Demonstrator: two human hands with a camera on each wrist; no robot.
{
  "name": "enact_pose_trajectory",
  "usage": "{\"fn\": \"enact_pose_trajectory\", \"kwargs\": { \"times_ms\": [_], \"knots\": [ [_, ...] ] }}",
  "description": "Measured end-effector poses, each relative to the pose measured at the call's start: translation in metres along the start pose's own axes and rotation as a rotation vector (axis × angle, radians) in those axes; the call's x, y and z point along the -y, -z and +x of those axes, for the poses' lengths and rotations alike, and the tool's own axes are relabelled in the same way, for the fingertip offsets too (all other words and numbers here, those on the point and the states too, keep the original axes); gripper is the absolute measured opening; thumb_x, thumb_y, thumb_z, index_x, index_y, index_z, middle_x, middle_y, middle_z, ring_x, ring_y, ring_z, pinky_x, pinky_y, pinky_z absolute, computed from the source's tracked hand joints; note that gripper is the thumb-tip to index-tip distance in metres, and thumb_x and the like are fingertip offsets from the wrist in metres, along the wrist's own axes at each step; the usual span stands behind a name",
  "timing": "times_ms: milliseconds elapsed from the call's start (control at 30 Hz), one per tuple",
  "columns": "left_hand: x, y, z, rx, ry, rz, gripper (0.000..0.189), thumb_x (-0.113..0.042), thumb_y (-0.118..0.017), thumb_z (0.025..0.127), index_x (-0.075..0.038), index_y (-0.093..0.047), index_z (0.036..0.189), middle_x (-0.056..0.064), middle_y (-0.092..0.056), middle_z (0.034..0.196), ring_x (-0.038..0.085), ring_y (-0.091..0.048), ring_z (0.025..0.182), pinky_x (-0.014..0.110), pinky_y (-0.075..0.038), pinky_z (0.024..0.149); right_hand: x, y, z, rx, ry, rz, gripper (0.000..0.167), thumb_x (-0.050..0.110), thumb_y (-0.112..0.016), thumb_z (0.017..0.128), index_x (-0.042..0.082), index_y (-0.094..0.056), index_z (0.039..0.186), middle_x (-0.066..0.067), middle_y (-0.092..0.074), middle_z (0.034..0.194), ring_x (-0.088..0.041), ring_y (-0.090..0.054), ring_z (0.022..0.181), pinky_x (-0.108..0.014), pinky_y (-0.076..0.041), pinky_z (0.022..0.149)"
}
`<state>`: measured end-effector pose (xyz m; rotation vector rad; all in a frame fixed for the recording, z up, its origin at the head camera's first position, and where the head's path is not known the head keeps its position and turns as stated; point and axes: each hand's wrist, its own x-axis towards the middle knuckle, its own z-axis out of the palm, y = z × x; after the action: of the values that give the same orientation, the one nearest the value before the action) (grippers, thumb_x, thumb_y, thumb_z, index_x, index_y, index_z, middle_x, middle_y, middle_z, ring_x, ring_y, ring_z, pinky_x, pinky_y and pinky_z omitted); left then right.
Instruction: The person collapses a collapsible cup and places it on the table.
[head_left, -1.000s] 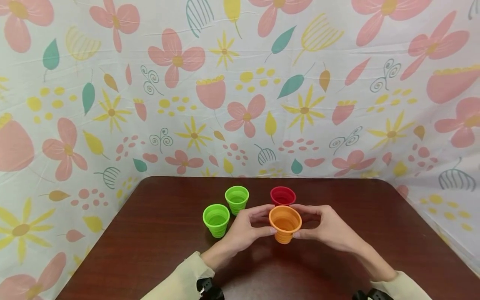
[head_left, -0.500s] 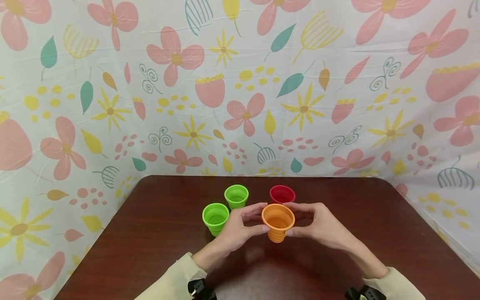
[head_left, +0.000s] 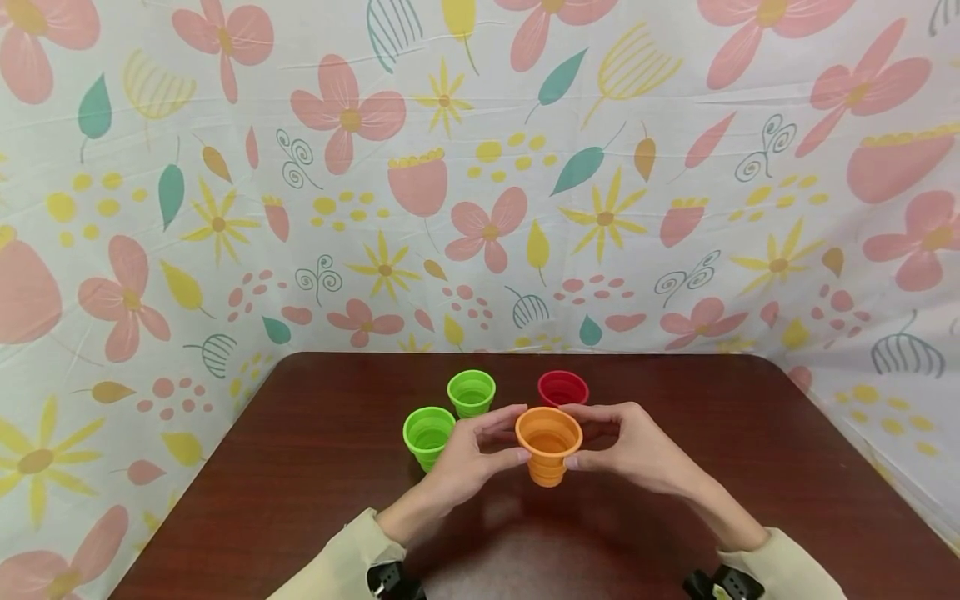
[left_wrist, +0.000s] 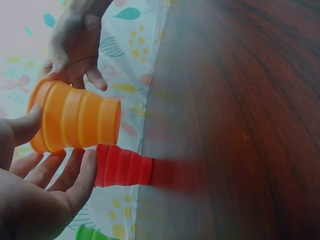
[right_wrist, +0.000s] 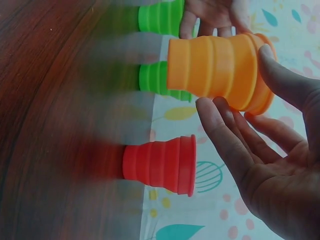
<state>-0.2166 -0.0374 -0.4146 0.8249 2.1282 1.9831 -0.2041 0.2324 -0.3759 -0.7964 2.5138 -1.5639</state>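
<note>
Both hands hold an orange ribbed cup [head_left: 548, 442] upright between them, its mouth facing up. My left hand [head_left: 467, 460] pinches its left side near the rim with thumb and fingers. On the opposite side, my right hand [head_left: 637, 450] grips it the same way. In the right wrist view the orange cup's base [right_wrist: 177, 64] is raised off the table. Behind it stands a red cup [head_left: 562, 387], its lower part hidden in the head view. Two green cups, a nearer one [head_left: 429, 437] and a farther one [head_left: 472, 392], stand beyond the left hand, which partly covers the nearer one.
The dark brown wooden table [head_left: 315, 483] has rounded far corners. A white cloth printed with flowers [head_left: 491, 229] hangs close behind the table's back edge and along its sides.
Both hands have shifted a little to the left together, carrying the orange cup with them. The red and green cups have stayed in place.
</note>
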Motion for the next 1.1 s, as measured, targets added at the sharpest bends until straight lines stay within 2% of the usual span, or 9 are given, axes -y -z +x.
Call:
{"fn": "enact_pose_trajectory", "kwargs": {
  "times_ms": [233, 400, 667, 900, 1100],
  "knots": [
    [0.0008, 0.0015, -0.001, -0.005, 0.01, -0.015, 0.054, -0.009, -0.078, 0.096, -0.01, -0.062, 0.148, 0.008, -0.07, 0.135, 0.023, -0.068, 0.116, 0.03, -0.059, 0.095, -0.0005, -0.0013, 0.0017, 0.001, -0.023, 0.041, 0.067, 0.017, -0.089, 0.087, -0.006, -0.061, 0.143, -0.014, -0.076, 0.115, -0.028, -0.076, 0.096, -0.032, -0.064, 0.081],
    [0.001, 0.0023, -0.0017, -0.022, 0.015, -0.02, 0.052, -0.011, -0.078, 0.097, -0.01, -0.063, 0.146, 0.009, -0.07, 0.134, 0.025, -0.068, 0.114, 0.03, -0.06, 0.093, -0.0004, -0.0026, 0.0032, 0.009, -0.05, 0.087, 0.066, 0.015, -0.089, 0.087, -0.008, -0.06, 0.143, -0.019, -0.075, 0.114, -0.034, -0.075, 0.092, -0.037, -0.065, 0.077],
    [0.0007, 0.003, -0.0023, -0.018, 0.024, -0.082, 0.05, -0.007, -0.077, 0.097, -0.006, -0.064, 0.145, 0.014, -0.07, 0.131, 0.032, -0.068, 0.113, 0.042, -0.063, 0.088, 0.0028, -0.0028, 0.0035, 0.018, -0.105, 0.115, 0.064, 0.015, -0.087, 0.089, -0.009, -0.06, 0.142, -0.019, -0.075, 0.114, -0.034, -0.076, 0.09, -0.043, -0.065, 0.077],
    [0.0011, 0.0031, -0.0028, -0.023, 0.034, -0.09, 0.048, -0.009, -0.077, 0.097, -0.007, -0.066, 0.143, 0.012, -0.07, 0.132, 0.029, -0.069, 0.114, 0.039, -0.062, 0.09, 0.003, -0.003, 0.0034, 0.022, -0.133, 0.173, 0.062, 0.014, -0.085, 0.091, -0.011, -0.059, 0.142, -0.021, -0.074, 0.117, -0.036, -0.076, 0.093, -0.054, -0.063, 0.079],
    [0.0004, 0.0025, -0.0028, -0.012, 0.035, -0.129, 0.046, -0.008, -0.076, 0.098, -0.007, -0.066, 0.143, 0.013, -0.068, 0.136, 0.029, -0.07, 0.118, 0.039, -0.06, 0.094, 0.003, -0.0033, 0.0039, 0.019, -0.162, 0.207, 0.059, 0.014, -0.084, 0.092, -0.011, -0.061, 0.14, -0.021, -0.074, 0.116, -0.036, -0.076, 0.093, -0.056, -0.063, 0.079]
  ]
}}
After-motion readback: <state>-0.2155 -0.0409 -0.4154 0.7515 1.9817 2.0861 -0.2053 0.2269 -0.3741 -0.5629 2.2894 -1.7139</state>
